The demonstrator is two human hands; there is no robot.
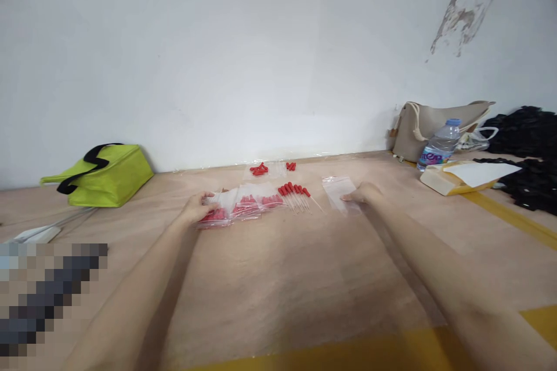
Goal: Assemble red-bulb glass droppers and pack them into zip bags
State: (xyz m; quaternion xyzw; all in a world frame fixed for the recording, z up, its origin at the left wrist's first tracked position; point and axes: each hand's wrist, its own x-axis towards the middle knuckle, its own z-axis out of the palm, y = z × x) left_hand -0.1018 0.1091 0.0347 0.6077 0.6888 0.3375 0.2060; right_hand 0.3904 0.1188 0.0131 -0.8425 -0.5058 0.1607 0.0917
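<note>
My left hand (pixel 198 208) is closed on the edge of a clear zip bag of red-tipped pieces (pixel 215 215), the leftmost in an overlapping row. Further zip bags (pixel 247 206) with similar red contents lie just right of it. Beside them, several thin clear droppers with red bulbs (pixel 296 194) are spread in a fan on the table. Between the thumb and fingers of my right hand (pixel 364 193) is a flat clear zip bag (pixel 338 190) with nothing visible inside. Loose red bulbs (pixel 260 169) rest farther back, with a smaller red group (pixel 291 166) to their right.
A lime-green bag (pixel 111 177) with a black strap stands at the left. On the right are a beige bag (pixel 435 122), a water bottle (pixel 439 145), an opened paper packet (pixel 456 178) and a black heap (pixel 526 151). A white wall bounds the brown-covered table (pixel 278 278).
</note>
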